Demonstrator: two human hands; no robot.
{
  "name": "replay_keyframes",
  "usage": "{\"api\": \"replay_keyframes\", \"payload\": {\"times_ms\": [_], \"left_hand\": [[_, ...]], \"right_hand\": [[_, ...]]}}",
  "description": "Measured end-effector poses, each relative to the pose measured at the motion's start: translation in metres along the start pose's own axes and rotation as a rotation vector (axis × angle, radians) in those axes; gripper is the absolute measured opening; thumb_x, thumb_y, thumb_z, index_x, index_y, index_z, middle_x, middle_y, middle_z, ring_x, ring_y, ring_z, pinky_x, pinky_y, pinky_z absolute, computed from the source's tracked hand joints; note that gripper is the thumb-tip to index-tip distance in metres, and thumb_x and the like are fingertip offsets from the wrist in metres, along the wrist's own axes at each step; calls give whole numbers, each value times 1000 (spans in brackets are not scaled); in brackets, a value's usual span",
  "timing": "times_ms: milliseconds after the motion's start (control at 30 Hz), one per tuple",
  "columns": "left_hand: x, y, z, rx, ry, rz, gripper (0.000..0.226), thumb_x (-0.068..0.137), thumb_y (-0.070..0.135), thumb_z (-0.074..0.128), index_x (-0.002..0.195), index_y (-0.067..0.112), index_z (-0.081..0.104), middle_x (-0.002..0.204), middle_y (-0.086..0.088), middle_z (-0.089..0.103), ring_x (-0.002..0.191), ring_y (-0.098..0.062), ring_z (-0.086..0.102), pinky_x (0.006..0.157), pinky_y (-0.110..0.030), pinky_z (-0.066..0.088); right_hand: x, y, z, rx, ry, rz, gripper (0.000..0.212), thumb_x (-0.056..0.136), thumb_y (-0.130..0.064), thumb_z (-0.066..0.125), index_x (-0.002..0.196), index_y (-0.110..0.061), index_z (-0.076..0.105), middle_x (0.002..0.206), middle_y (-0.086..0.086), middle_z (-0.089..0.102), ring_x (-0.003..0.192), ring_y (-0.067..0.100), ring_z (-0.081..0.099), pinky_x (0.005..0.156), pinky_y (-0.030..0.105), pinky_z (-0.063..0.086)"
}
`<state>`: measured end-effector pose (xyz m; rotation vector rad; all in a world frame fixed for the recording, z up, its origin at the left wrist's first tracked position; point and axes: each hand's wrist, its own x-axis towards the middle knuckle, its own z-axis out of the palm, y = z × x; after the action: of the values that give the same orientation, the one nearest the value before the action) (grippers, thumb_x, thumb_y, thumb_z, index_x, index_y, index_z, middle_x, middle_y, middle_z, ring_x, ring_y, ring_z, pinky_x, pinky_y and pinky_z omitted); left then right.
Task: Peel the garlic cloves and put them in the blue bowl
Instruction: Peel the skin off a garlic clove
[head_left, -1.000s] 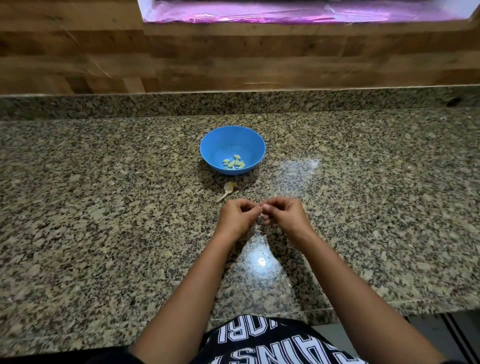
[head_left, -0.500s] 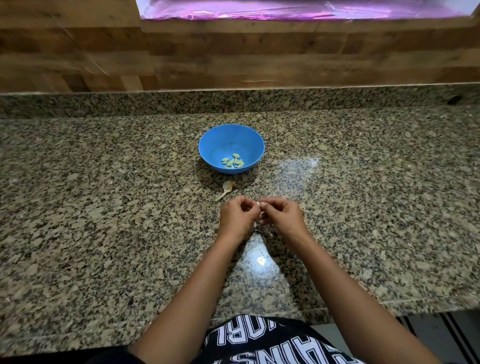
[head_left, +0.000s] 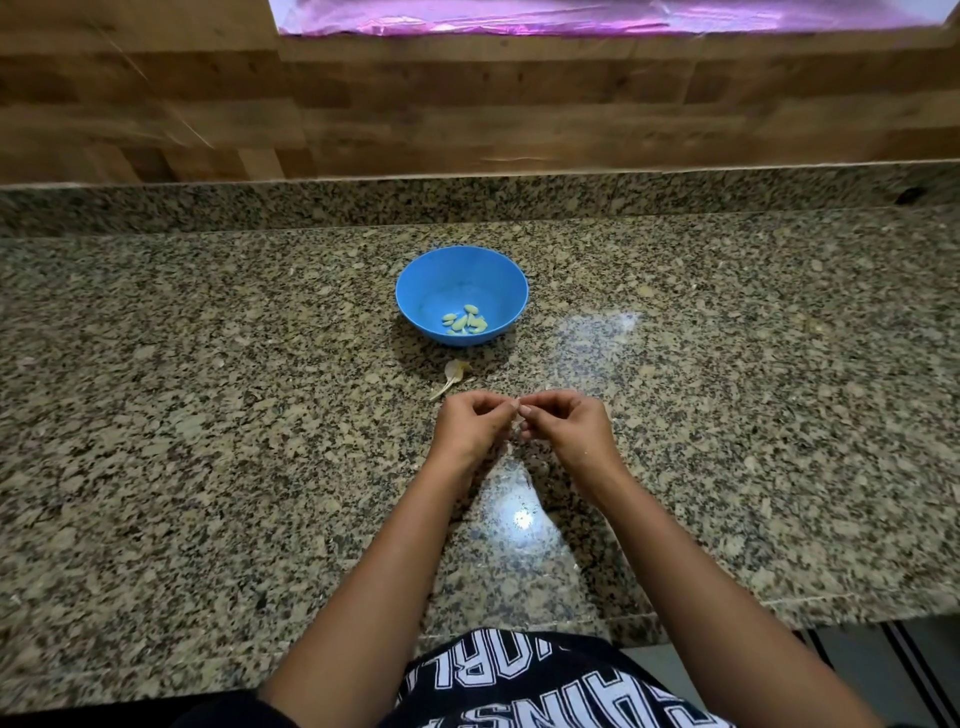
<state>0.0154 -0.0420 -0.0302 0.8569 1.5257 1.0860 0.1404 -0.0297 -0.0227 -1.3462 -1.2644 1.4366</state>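
A blue bowl (head_left: 415, 291) stands on the granite counter and holds several peeled pale garlic cloves (head_left: 465, 320). Just in front of the bowl, my left hand (head_left: 470, 423) and my right hand (head_left: 563, 423) meet fingertip to fingertip above the counter. Together they pinch a small garlic clove (head_left: 517, 415), which their curled fingers mostly hide. A piece of garlic with a stem (head_left: 453, 374) lies on the counter between the bowl and my hands.
The granite counter (head_left: 208, 415) runs wide to both sides, with a low granite upstand and a wooden wall behind. Its front edge steps back at the lower right, where floor (head_left: 883, 654) shows. Small bits of skin lie under my hands.
My hands have stayed close together in front of the bowl, working at the clove with only small finger movements. The bowl and the garlic piece have not moved.
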Motion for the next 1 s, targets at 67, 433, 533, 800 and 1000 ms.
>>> {"api": "replay_keyframes", "payload": {"times_ms": [67,433,533,800,1000], "left_hand": [[1,1,1,-61,4,-28,11,88,8,63,77,10,66,74,-8,66,67,-22,59,67,-33,49],[6,-5,-2,45,50,10,11,85,5,64,78,12,62,87,-12,67,83,-27,64,83,-42,55],[6,-9,-4,220,62,62,14,84,5,64,78,18,62,90,-7,69,81,-19,63,80,-35,53],[7,-6,1,-64,-19,-16,9,88,5,62,81,11,64,81,-8,67,69,-17,63,60,-22,53],[5,-4,4,7,-14,56,6,90,10,61,90,6,64,90,-15,68,74,-22,64,77,-39,54]], "right_hand": [[1,1,1,-22,6,-31,9,84,0,65,83,-8,68,79,10,70,65,14,67,65,25,57],[0,-3,2,321,4,161,8,87,6,56,88,3,63,75,13,64,57,15,63,62,25,58],[0,-4,0,384,-10,219,10,88,7,52,89,4,62,76,15,63,57,16,62,61,22,57],[-1,-2,-1,270,-22,183,11,87,8,54,87,3,63,79,15,67,65,21,65,67,27,58],[-2,-6,1,168,-8,143,4,83,2,64,87,1,64,72,11,68,61,18,64,62,25,57]]}}
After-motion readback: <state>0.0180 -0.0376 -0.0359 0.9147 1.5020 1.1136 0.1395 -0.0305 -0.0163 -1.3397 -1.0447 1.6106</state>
